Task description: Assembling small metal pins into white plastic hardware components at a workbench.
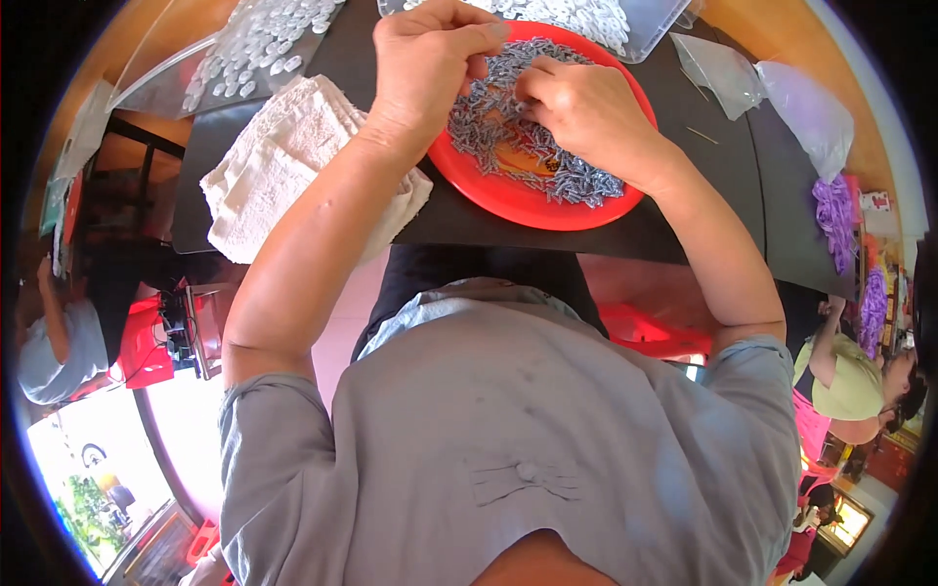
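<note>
A round red plate (547, 221) lies on the dark table in front of me, strewn with many small slender grey pieces (586, 186). Over its left edge my left hand (430, 61) is raised, thumb and forefinger pinched together. Whatever sits in that pinch is too small to make out. My right hand (586, 105) reaches over the plate from the right, its fingers curled down among the grey pieces. Its fingertips are closed, partly hidden, and what they grip does not show. A folded white towel (283, 161) lies left of the plate, beneath my left forearm.
White plastic pieces lie in a clear bag (244, 59) at far left and a clear tray (586, 21) behind the plate. Plastic bags (806, 112) and thin sticks (702, 135) are at right, near purple strands (833, 220). Other people sit at both sides.
</note>
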### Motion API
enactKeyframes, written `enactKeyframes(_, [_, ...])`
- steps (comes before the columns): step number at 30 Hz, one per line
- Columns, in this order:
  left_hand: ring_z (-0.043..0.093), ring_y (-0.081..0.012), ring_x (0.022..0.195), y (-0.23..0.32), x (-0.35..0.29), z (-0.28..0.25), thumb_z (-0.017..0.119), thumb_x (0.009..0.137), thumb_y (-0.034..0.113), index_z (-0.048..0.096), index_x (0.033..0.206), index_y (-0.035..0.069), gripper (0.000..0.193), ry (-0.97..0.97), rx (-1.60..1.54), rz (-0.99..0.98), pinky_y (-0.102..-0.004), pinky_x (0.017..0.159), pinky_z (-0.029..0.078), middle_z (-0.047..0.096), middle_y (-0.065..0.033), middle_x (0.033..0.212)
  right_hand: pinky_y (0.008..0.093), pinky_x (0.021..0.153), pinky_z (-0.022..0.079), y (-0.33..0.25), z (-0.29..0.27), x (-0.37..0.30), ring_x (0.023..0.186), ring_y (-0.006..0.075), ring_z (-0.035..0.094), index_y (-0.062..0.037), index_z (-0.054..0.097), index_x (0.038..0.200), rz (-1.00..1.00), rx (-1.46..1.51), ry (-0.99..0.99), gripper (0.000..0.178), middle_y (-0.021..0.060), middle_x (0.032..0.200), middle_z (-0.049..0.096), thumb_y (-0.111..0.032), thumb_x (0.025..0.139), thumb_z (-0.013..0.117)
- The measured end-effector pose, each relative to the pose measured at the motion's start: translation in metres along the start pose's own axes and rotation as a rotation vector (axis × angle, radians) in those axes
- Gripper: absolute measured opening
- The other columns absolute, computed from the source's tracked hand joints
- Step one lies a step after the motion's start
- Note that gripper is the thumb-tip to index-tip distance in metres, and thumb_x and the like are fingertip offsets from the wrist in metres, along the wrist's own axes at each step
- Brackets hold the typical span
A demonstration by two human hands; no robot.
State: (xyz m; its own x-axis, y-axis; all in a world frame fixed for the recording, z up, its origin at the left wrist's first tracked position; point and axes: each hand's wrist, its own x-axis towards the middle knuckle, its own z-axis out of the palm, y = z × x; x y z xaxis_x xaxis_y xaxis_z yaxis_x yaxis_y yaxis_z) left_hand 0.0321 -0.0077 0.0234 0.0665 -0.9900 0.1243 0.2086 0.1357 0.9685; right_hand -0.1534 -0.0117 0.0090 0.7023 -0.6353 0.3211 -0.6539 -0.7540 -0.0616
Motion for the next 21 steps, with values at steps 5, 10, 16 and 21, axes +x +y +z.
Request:
enactKeyframes(5, [0.049, -0.0068, 0.052, -0.016, 0.004, -0.003, 0.067, 0.081, 0.002, 0.069, 0.080, -0.002, 0.004, -0.142, 0.075, 0.153, -0.0213, 0.049, 0.038, 0.061, -0.0015, 0.064, 0.0380, 0.062, 0.049, 0.002, -0.004, 0.002, 0.072, 0.0266, 0.063, -0.0048, 0.065, 0.087, 0.059, 0.187, 0.088, 0.009, 0.0092, 0.081, 0.066, -0.007, 0.079, 0.062])
enactKeyframes(10, [0.052, -0.0071, 0.055, -0.005, 0.002, -0.003, 0.067, 0.084, 0.002, 0.069, 0.085, -0.002, 0.004, -0.189, 0.082, -0.126, -0.0199, 0.051, 0.039, 0.064, -0.0023, 0.070, 0.0263, 0.060, 0.044, 0.000, -0.029, 0.013, 0.070, 0.0127, 0.063, -0.0022, 0.066, 0.094, 0.490, 0.874, 0.067, 0.013, 0.0036, 0.078, 0.067, -0.010, 0.088, 0.059])
enactKeyframes(16, [0.062, -0.0115, 0.067, -0.026, 0.011, 0.002, 0.068, 0.086, 0.000, 0.067, 0.098, -0.002, 0.011, -0.513, -0.384, 0.649, -0.0189, 0.062, 0.050, 0.068, -0.0072, 0.079, 0.0234, 0.058, 0.044, -0.001, -0.024, 0.018, 0.068, 0.0164, 0.063, 0.0038, 0.063, 0.102, 0.586, 1.539, 0.110, 0.019, 0.0090, 0.082, 0.066, -0.009, 0.093, 0.051])
enactKeyframes(21, [0.052, -0.0045, 0.058, -0.010, -0.003, 0.004, 0.071, 0.084, 0.006, 0.069, 0.094, -0.001, 0.012, -0.162, 0.177, 0.278, -0.0182, 0.049, 0.038, 0.064, -0.0016, 0.073, 0.0238, 0.057, 0.044, 0.007, -0.023, 0.016, 0.068, 0.0183, 0.064, 0.0038, 0.062, 0.103, 0.583, 1.647, 0.144, 0.019, 0.0107, 0.080, 0.065, -0.009, 0.094, 0.052])
